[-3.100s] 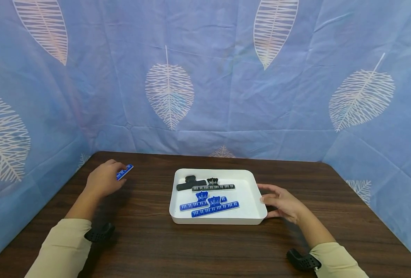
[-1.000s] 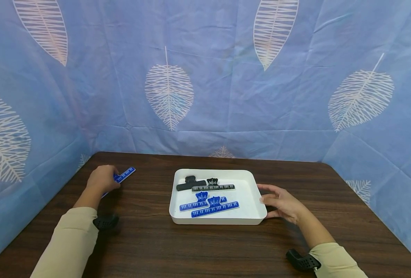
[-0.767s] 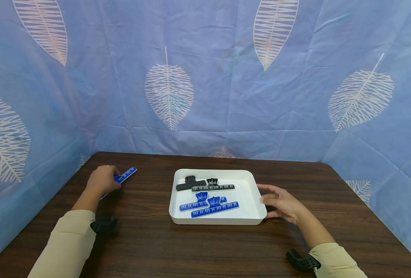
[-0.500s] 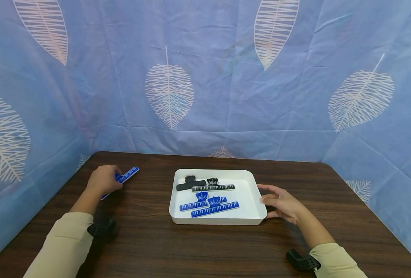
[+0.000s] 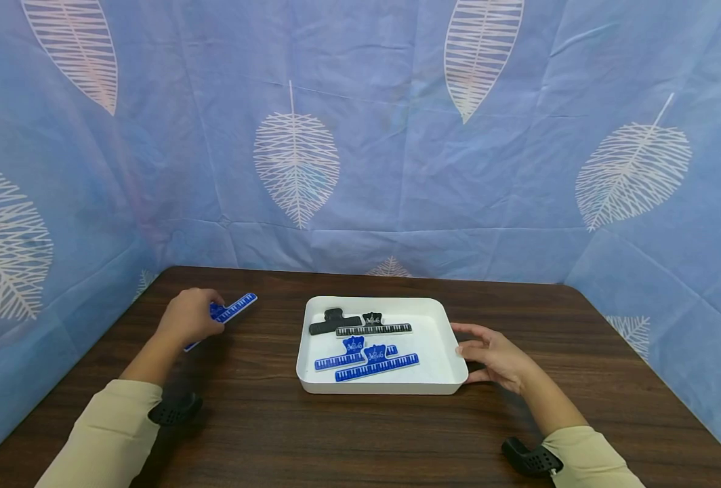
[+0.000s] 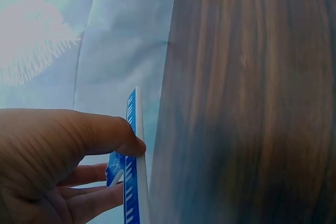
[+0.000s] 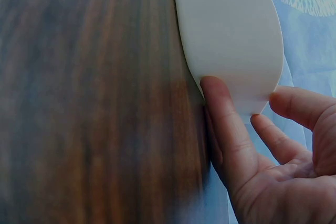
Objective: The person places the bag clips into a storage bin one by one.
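My left hand (image 5: 191,316) pinches a blue clip (image 5: 238,307) with a white piano-key pattern, at the left of the table. In the left wrist view the thumb presses on the clip's long bar (image 6: 132,182), with the other fingers behind it. My right hand (image 5: 497,356) touches the right side of a white tray (image 5: 448,346). Its spread fingers (image 7: 223,111) rest against the tray wall in the right wrist view, thumb at the rim. In the tray lie two blue piano-key clips (image 5: 377,367), overlapping, a black piano-key clip (image 5: 375,330) and a plain black clip (image 5: 335,321).
The dark wood table (image 5: 263,434) carries the tray near its middle. Behind and beside it hangs a blue cloth (image 5: 391,149) with white leaf prints. A black wrist strap (image 5: 175,410) shows at my left sleeve, another black strap (image 5: 531,457) at my right.
My left hand has shifted slightly right with the blue clip over the last second; more of the clip's bar shows than at first. The right hand and tray have stayed put.
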The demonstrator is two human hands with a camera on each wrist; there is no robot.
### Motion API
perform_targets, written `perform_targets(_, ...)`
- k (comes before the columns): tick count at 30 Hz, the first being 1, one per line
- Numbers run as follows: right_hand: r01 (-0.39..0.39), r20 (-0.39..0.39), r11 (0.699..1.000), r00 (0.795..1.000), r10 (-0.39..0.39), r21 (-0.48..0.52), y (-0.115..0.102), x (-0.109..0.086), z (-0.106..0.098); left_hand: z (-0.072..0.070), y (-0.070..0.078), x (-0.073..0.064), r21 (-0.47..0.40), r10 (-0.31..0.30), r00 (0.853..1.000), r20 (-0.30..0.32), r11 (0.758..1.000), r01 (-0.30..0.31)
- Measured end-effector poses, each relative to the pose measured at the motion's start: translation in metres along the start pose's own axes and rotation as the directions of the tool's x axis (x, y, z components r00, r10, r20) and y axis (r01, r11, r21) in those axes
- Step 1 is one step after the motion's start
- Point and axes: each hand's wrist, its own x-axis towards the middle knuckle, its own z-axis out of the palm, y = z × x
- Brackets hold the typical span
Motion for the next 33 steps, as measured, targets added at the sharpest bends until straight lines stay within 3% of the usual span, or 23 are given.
perform_targets(5, -0.013, -0.014, 1.000, 1.000, 0.013, 0.005, 0.000, 0.000, 0.001, -0.004, 0.011, -0.003, 0.003, 0.047, 0.999, -0.023, 0.999, -0.047)
perform_targets(24, -0.004, -0.006, 1.000, 1.000, 0.004, 0.008, -0.002, -0.001, 0.003, -0.013, 0.047, -0.010, 0.009, 0.121, 0.991, -0.057, 0.993, -0.120)
perform_targets(33, -0.003, -0.010, 1.000, 1.000, 0.003, 0.004, -0.002, -0.001, 0.002, -0.016, 0.062, -0.013, 0.026, 0.201, 0.974, -0.108, 0.980, -0.199)
